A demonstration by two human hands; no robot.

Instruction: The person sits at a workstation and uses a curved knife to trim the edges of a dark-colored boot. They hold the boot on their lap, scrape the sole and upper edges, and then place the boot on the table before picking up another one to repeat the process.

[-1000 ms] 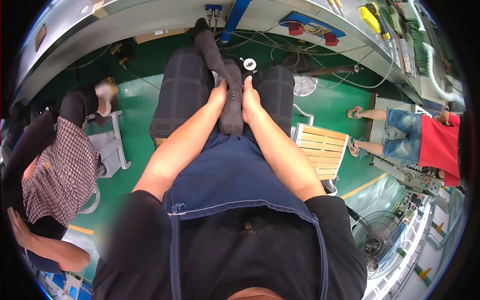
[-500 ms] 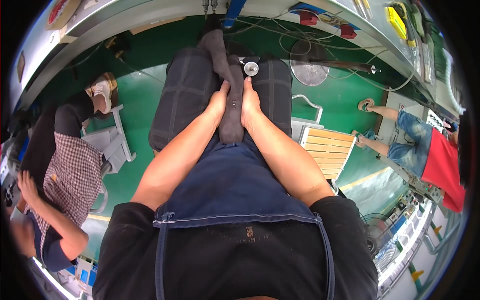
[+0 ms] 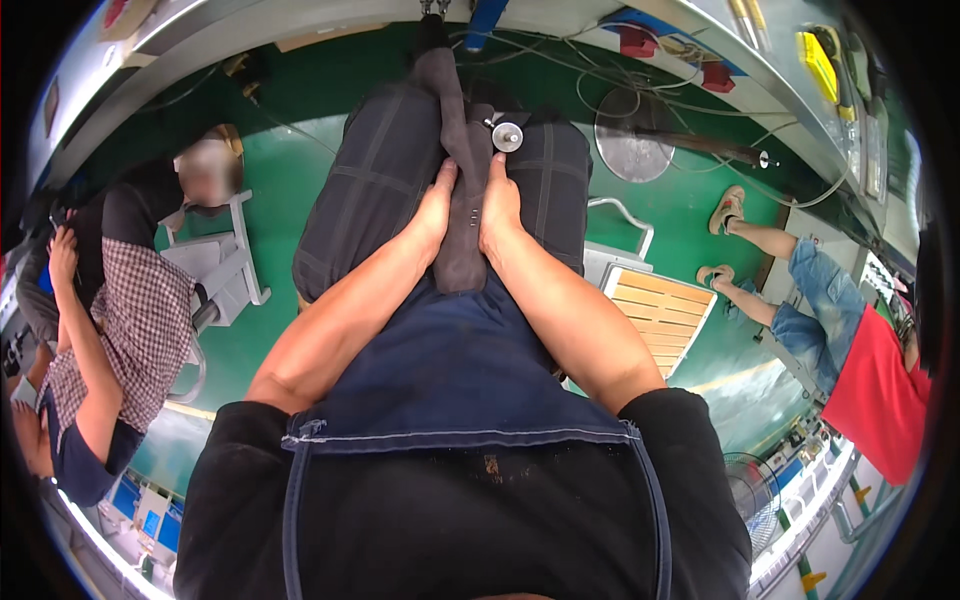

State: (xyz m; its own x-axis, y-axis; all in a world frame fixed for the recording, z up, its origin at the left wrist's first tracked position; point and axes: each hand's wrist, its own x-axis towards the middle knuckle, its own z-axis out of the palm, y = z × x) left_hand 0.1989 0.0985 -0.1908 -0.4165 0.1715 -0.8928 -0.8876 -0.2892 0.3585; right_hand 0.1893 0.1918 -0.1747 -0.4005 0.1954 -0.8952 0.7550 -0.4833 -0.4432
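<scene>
A long dark grey sock-like piece of cloth (image 3: 462, 240) lies lengthwise over my lap, with a small row of light marks on it. Its narrow far part reaches up past my knees toward the bench. My left hand (image 3: 437, 205) presses along its left side, thumb pointing away from me. Along the right side is my right hand (image 3: 500, 208), thumb up, so the cloth lies between both palms. The fingers of both hands are mostly hidden beneath. Just beyond my right thumb sits a round silver metal knob (image 3: 508, 137).
A metal bench edge (image 3: 330, 22) curves across the far side. A round metal base (image 3: 635, 135) with a pole lies among loose cables. On my right is a slatted wooden seat (image 3: 655, 310); a grey chair (image 3: 225, 270) stands left. People are on both sides.
The view has shifted slightly. Both hands stay along the cloth, nearly unmoved. The person on the left has raised an arm and leaned; the person on the right appears slightly lower in view.
</scene>
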